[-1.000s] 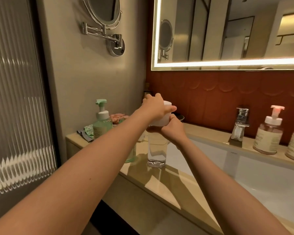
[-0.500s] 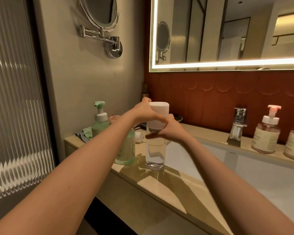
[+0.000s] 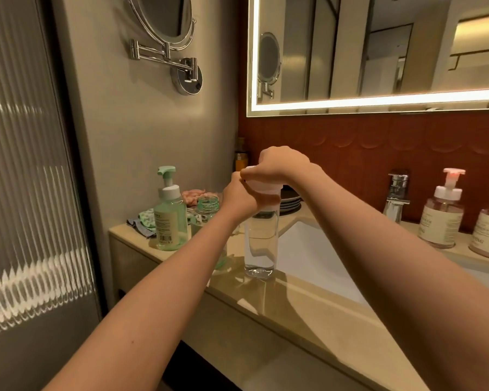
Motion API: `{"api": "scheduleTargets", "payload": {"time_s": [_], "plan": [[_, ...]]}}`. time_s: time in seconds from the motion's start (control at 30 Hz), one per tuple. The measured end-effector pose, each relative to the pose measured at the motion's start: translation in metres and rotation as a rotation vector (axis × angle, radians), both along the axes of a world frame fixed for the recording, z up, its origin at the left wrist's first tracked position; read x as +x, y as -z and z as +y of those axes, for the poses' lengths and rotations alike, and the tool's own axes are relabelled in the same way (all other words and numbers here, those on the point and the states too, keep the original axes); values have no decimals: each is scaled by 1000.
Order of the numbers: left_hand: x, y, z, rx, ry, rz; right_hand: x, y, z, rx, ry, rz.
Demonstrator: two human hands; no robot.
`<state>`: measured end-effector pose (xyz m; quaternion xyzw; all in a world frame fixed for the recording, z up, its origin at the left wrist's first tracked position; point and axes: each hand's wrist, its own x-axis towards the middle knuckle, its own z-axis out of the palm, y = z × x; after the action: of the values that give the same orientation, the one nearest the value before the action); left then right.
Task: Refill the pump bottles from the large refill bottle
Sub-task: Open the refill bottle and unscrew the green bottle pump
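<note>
On the beige counter (image 3: 294, 311), at the left edge of the sink (image 3: 308, 249), the large refill bottle (image 3: 260, 244) stands upright on its base. The left hand (image 3: 239, 197) wraps its fingers round the bottle's shoulder, I think to keep it from turning, while the right hand (image 3: 280, 165) closes from above over the white cap (image 3: 268, 190). This looks like a grip for unscrewing, so the pouring is probably not yet begun. The bottle wall is transparent and what is inside looks clear like water; how high it reaches I cannot tell. Just to the left, partly behind the left forearm, an open green bottle (image 3: 208, 206) shows its bare neck with no pump, likely waiting for the refill; its contents are hidden. Beside it the green pump bottle (image 3: 170, 218) holds pale green liquid almost to the shoulder. Well apart, right of the faucet (image 3: 397, 193), a pink-topped pump bottle (image 3: 442, 218) looks nearly full
</note>
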<state>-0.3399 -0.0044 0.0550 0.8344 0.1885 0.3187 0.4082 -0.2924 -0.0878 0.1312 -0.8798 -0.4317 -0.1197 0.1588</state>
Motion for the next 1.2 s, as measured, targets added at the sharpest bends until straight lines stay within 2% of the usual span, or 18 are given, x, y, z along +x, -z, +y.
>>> {"api": "scheduleTargets", "payload": {"time_s": [0.13, 0.27, 0.4, 0.57, 0.7, 0.8, 1.2], "plan": [[-13, -7, -4, -7, 64, -30, -7, -16, -2, -124, -197, 219], [-13, -8, -3, -17, 80, -40, -3, -19, -1, -136, -128, 119], [-10, -8, -4, 12, 103, -23, -5, -27, -1, -135, -227, 202], [-14, -10, -4, 7, 117, -28, -1, -24, -6, -125, -139, 165], [-19, -16, 1, 50, 150, 16, -3, -31, -8, -87, -242, 218], [-22, -16, 4, 46, 147, 11, -4, -28, -5, -106, -220, 158], [-30, -19, 7, 50, 131, 71, -11, -31, -5, -213, -222, 192]]}}
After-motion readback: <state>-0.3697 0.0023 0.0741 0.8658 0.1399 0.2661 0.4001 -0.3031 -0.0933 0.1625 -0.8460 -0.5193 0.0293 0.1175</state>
